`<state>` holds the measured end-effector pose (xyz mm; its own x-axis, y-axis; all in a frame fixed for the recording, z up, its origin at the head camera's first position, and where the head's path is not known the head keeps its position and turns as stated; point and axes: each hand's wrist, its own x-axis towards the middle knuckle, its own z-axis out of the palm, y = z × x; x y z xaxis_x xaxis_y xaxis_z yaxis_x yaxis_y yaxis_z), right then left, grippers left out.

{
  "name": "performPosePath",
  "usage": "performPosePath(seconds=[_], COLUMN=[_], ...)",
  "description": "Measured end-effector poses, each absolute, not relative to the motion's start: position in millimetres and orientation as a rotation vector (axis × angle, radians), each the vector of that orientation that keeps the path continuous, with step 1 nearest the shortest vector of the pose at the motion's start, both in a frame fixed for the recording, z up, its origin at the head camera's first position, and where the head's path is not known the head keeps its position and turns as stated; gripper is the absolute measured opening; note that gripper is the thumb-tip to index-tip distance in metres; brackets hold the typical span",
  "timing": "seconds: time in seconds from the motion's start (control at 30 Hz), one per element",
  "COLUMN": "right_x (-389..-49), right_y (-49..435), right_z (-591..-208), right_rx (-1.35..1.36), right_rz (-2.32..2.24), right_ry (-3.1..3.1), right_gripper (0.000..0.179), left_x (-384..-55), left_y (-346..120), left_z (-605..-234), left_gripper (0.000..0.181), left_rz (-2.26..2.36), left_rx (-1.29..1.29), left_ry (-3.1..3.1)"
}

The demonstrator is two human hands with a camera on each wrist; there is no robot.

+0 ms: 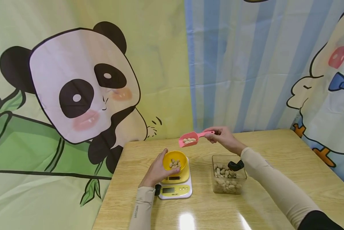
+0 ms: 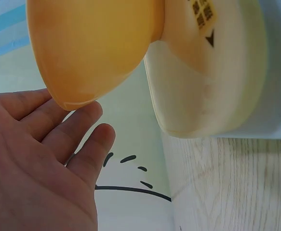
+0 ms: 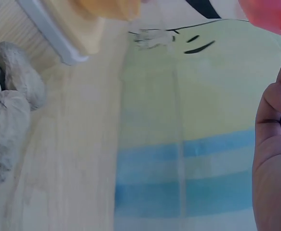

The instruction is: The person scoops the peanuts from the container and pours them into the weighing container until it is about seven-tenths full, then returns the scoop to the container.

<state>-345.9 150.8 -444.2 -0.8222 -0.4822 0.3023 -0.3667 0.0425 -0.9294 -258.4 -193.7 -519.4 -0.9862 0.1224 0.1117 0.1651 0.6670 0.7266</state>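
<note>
My right hand [image 1: 225, 138] pinches the handle of a pink scoop [image 1: 189, 143], which carries several peanuts [image 1: 189, 140] above the table. In the right wrist view, part of the scoop [image 3: 270, 14] shows beyond the curled fingers. My left hand [image 1: 158, 169] holds a yellow bowl [image 1: 166, 157] from the left, thumb along its near side and fingers at its far left. Several peanuts [image 1: 175, 164] lie inside the bowl, which sits on a yellow-and-white kitchen scale [image 1: 175, 191]. From the left wrist, fingertips touch the bowl's side [image 2: 92, 53]. The scale's display reading is too small to tell.
A clear square container [image 1: 227, 190] of peanuts stands right of the scale, under my right forearm. The wooden table [image 1: 200, 204] ends at a curtain [image 1: 166, 73] with cartoon animals. Dark wrist camera parts [image 1: 236, 165] overlap the container from above.
</note>
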Motion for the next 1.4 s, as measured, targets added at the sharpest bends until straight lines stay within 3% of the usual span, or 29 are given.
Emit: performPosePath(seconds=[0.5, 0.9, 1.4], right_x=[-348, -347, -345], right_y=[130, 122, 122], right_z=[-457, -460, -443], right_rx=[-0.832, -0.991, -1.051], right_rz=[-1.663, -1.403, -1.348], right_ry=[2.264, 2.399, 2.452], right_gripper=[0.028, 0.021, 0.026], left_x=[-258, -259, -258], left_y=[-192, -191, -189], left_z=[-520, -524, -525], left_gripper=[0.121, 0.125, 0.126], left_rz=[-1.219, -1.214, -1.21], left_rx=[-0.25, -0.288, -0.322], left_ry=[-2.814, -2.828, -2.819])
